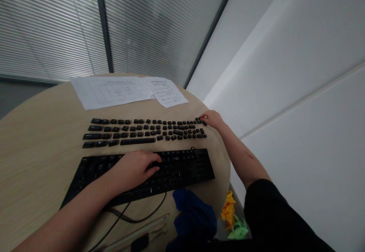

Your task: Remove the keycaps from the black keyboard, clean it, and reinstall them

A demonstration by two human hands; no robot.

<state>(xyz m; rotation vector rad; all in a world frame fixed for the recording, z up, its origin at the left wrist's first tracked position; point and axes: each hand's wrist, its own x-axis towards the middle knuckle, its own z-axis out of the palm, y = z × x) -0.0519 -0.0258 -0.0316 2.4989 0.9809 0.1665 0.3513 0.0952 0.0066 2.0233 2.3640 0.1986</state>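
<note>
A black keyboard (182, 168) lies across the front of the round table, several of its key spots bare on the right. My left hand (137, 170) rests on its middle, palm down, thumb and fingers apart with nothing held. Behind the keyboard, loose black keycaps (139, 127) are laid out in rows, with the long space bar (137, 141) in the nearest row. At the far right end of the back row, my right hand (212, 119) pinches a small keycap with its fingertips low over the tabletop. The fingers partly hide that keycap.
Printed paper sheets (114, 90) lie at the table's back edge. In front of the keyboard are its cable (137, 220), a blue cloth (194, 217) and tweezers-like tools (154, 231). Yellow crumpled material (228, 210) sits below the right edge, beside a white wall (299, 130).
</note>
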